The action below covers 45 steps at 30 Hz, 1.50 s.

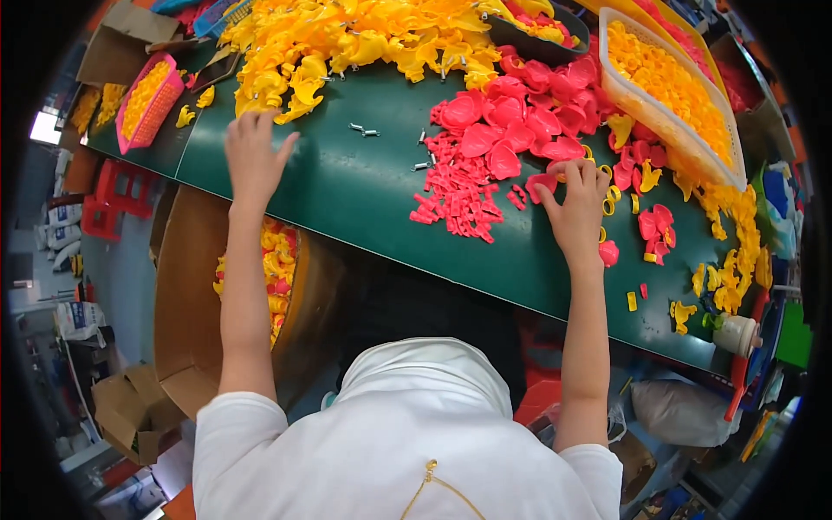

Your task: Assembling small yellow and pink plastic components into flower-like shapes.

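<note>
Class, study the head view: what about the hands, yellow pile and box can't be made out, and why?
All in the head view:
Left hand: whether it touches the yellow pile; its own back hides this.
Right hand: whether it grips the pink cup; its back hides this too.
Yellow pile: full extent; cut off by the top edge.
Box: full contents; table and left forearm hide part.

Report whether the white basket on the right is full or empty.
Looks full: small yellow pieces spread across the white basket from end to end; their depth I cannot tell.
</note>
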Tool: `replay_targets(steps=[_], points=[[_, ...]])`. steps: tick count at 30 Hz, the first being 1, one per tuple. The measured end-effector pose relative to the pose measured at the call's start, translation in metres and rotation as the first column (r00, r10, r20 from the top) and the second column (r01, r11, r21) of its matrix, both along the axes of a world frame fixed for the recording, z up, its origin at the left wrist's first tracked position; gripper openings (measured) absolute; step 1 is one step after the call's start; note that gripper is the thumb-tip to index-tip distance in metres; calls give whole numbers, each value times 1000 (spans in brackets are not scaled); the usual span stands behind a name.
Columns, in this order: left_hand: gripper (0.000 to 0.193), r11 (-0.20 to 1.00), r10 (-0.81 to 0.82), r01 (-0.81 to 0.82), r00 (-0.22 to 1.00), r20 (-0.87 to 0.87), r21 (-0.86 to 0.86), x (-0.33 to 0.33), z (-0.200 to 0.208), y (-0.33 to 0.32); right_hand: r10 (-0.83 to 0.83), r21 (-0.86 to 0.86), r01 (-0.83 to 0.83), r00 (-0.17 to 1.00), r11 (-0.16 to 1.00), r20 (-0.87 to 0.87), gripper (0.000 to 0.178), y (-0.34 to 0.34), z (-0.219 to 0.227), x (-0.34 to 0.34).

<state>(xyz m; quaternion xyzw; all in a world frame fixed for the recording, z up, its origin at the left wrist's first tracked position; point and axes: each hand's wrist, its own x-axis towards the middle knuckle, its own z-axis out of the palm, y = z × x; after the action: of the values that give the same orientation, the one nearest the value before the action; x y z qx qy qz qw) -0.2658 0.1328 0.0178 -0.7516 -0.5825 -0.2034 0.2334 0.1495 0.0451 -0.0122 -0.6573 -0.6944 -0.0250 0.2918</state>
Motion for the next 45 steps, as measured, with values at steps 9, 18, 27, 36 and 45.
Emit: replay_targets(steps=[9,18,27,36,45], points=[[19,651,144,573,550,822,-498,56,3,43,-87,-47,75,905,996,-416,20,-35,11,16],[18,488,-789,865,493,367,-115,228,-31,-117,-151,-213,-48,555,976,-818,15,-76,-1,7],[19,544,-767,830,550,332,-118,235,-36,-138,-194,-175,85,421,981,-886,14,-104,-11,-2],[16,614,-769,773,631,101,-159,235,-33,-143,-204,-178,101,417,979,-886,15,-107,-1,-10],[18,618,-662,768,624,414,-168,228,-46,-144,-94,-95,8,257,995,-962,17,-98,2,-11]])
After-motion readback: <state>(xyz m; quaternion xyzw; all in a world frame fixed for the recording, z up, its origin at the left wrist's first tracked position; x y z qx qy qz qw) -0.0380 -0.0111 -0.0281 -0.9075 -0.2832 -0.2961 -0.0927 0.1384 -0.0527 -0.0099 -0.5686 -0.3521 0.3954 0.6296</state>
